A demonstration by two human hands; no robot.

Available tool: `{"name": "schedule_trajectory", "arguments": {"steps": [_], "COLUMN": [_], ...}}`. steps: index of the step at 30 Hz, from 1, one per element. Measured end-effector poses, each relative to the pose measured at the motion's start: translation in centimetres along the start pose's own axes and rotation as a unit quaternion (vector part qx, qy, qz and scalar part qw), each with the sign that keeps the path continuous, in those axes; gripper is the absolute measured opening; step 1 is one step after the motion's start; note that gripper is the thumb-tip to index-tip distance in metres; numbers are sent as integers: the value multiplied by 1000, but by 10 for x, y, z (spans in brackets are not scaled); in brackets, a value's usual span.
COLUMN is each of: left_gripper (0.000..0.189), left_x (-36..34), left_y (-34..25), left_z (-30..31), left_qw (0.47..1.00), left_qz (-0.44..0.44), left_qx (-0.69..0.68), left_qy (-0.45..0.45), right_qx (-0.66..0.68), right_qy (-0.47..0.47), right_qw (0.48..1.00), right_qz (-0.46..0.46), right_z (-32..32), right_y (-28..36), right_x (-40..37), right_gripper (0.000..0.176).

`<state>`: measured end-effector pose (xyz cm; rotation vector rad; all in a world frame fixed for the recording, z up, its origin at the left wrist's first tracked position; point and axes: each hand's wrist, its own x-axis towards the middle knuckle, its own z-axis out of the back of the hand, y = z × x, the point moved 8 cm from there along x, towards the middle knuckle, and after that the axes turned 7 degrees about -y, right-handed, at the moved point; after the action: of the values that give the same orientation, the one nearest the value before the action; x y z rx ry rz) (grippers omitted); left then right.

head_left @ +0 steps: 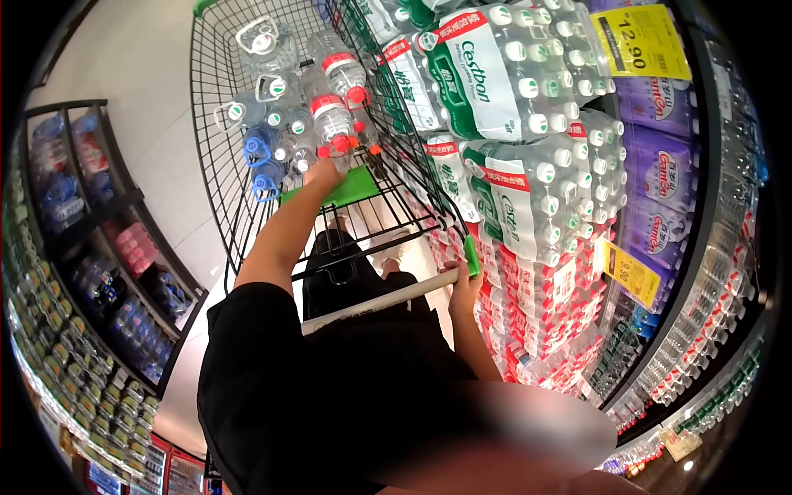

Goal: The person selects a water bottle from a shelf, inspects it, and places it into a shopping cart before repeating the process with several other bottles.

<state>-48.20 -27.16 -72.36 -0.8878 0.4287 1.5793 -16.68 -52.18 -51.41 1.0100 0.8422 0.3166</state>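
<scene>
Left hand: arm stretched out to 12 o'clock, reaching over the green seat flap into the shopping cart. The hand lies against the near end of a clear water bottle with a red label and red cap. I see only the back of the hand. The fingers are hidden past it, so I cannot tell whether they are spread or closed on the bottle.

Water bottle: lying in the cart basket, at 12 o'clock from me, just beyond the flap. A second red-labelled bottle lies beside it at its 1 o'clock. Jugs with blue caps crowd its 9 o'clock side, with more clear jugs deeper in the basket.

Right hand: at my 1 o'clock, fingers wrapped tight around the right end of the cart handle, just below its green end cap.

Surroundings: at 2 to 3 o'clock, shrink-wrapped Cestbon packs are stacked high, close against the cart's right side. A yellow price tag reading 12.90 hangs over them. Purple packs stand behind, with a second yellow tag lower down. At 9 o'clock there is a dark shelf rack of bottled drinks, well apart from the cart across pale floor.
</scene>
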Motion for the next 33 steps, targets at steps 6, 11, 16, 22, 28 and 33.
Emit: {"name": "schedule_trajectory", "arguments": {"steps": [6, 11, 16, 22, 28, 33], "left_gripper": [56, 52, 46, 45, 34, 49], "left_x": [-74, -171, -272, -400, -561, -629], "left_y": [-8, -27, -60, -101, -160, -174], "left_z": [46, 107, 156, 192, 239, 275], "left_qw": [995, 984, 938, 883, 813, 678], "left_qz": [-49, -62, -87, -126, -198, -386], "left_qx": [55, 61, 144, 122, -32, -210], "left_qy": [-63, -157, -304, -435, -546, -588], "right_qx": [-13, -54, -103, -76, 4, 192], "right_qy": [95, 199, 216, 328, 452, 593], "right_qw": [995, 965, 944, 912, 888, 766], "right_qz": [-29, 163, 227, 233, 84, -159], "right_z": [8, 26, 60, 75, 51, 19], "right_y": [0, 6, 58, 104, 103, 158], "right_x": [3, 16, 13, -6, -15, -89], "right_gripper": [39, 52, 50, 36, 28, 62]}}
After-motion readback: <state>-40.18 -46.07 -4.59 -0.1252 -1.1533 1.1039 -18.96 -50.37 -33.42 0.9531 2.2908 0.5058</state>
